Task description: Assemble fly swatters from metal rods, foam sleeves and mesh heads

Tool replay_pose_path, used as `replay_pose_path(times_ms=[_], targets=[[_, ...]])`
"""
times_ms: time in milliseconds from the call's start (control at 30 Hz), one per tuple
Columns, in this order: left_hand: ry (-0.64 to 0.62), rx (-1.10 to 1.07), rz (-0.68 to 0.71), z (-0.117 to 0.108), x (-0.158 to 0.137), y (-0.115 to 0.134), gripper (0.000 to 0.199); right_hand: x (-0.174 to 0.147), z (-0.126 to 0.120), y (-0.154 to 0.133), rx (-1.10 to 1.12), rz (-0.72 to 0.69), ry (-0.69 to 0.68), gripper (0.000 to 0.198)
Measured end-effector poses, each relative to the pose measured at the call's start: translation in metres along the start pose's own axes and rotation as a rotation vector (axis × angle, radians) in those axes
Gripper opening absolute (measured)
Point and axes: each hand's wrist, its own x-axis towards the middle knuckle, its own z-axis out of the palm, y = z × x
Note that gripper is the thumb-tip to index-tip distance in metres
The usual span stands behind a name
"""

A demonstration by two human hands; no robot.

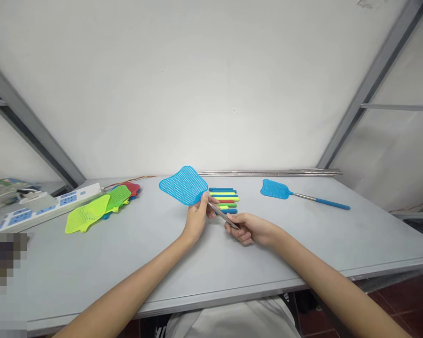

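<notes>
My left hand [196,217] pinches the neck of a blue fly swatter head [185,186], whose perforated paddle is raised above the table. My right hand [243,228] is closed around a thin metal rod [223,215] that runs up to the neck of that head. Whether the rod sits inside the neck is hidden by my left fingers. Just behind my hands lies a row of coloured handle sleeves [229,193] in blue, yellow, green and red. Farther right rests a blue fly swatter [275,189] with a metal shaft and a blue grip [333,203].
A pile of swatter heads [88,215] in yellow, green, red and blue lies at the left, against a white power strip [67,201]. Long metal rods [268,172] lie along the wall at the back. The grey table's front edge [239,292] is near my body.
</notes>
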Motion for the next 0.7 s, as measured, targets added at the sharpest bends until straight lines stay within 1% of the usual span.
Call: replay_pose_path(times_ms=[167, 700], targets=[[0.016, 0.014, 0.007, -0.0010, 0.0006, -0.0011, 0.038, -0.0001, 0.0005, 0.0001, -0.016, -0.016, 0.015, 0.033], [0.032, -0.002, -0.009, 0.0000, 0.0015, -0.0019, 0.040, 0.0006, -0.0011, 0.0010, -0.050, -0.047, 0.039, 0.034]])
